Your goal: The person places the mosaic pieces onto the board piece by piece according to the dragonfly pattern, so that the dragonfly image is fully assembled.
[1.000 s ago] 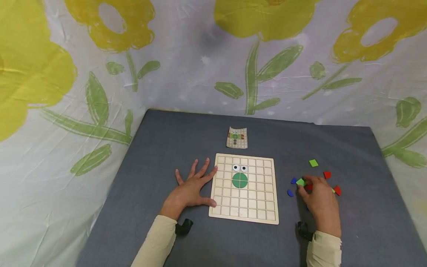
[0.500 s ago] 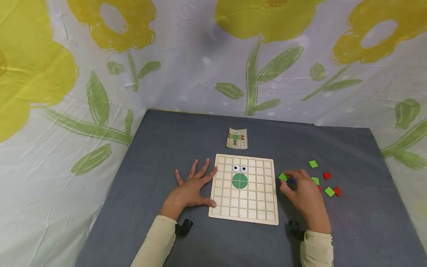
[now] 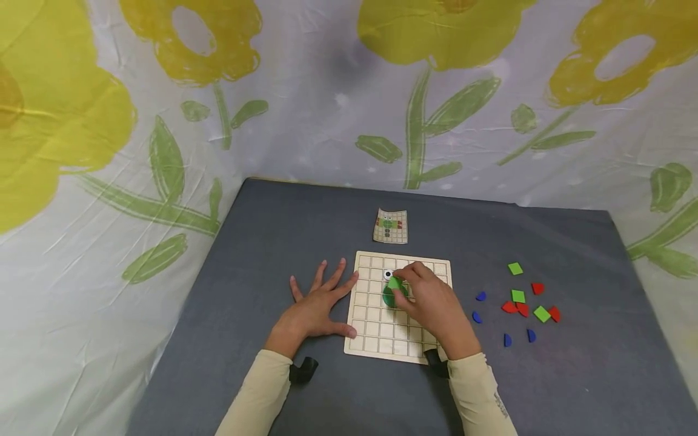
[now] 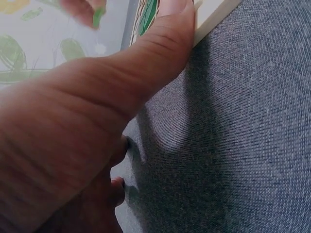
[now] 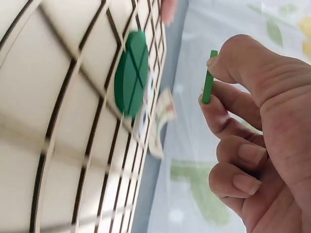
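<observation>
A light green square tile is pinched between thumb and index finger of my right hand, held above the wooden grid board. Below it on the board lies a dark green circle made of quarter pieces, partly covered by the hand in the head view. One round eye piece shows just above the circle; the other is hidden there. My left hand lies with spread fingers at the board's left edge, its thumb touching the rim.
Right of the board lie loose light green squares, several red pieces and several blue pieces. Behind the board rests a small picture card with a printed grid pattern. A flowered cloth hangs behind the grey table.
My right hand has carried the light green tile leftward from the loose pieces to above the board's dark green circle. The left hand has stayed at the board's edge.
</observation>
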The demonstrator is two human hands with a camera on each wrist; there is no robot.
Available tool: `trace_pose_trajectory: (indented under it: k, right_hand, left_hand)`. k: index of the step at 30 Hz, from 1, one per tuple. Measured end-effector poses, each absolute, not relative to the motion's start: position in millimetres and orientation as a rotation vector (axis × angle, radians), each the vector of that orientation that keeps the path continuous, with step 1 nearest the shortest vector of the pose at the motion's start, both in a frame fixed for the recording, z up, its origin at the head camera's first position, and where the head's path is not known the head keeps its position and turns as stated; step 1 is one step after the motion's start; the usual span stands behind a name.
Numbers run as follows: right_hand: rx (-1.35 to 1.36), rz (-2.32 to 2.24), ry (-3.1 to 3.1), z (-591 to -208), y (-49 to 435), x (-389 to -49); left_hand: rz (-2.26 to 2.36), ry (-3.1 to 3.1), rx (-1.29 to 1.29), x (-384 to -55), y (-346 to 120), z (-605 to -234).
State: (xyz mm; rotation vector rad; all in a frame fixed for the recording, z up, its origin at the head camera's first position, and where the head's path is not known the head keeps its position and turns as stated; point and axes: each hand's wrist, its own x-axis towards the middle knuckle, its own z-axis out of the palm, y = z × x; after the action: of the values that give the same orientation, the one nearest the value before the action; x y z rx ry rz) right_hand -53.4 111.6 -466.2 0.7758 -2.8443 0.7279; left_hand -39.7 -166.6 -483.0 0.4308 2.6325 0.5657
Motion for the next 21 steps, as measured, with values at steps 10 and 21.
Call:
trace_pose_trajectory:
  k: [10,21]
  right_hand:
    - [0.854,0.583,-2.880,-478,84,-64]
    - [0.880,0.510,-2.963,-481,70,-67]
  left_hand:
    - [0.589,2.609,0.450,-42,-166,-484]
    - [0.582,2.620,0.444,-40,-169,-485]
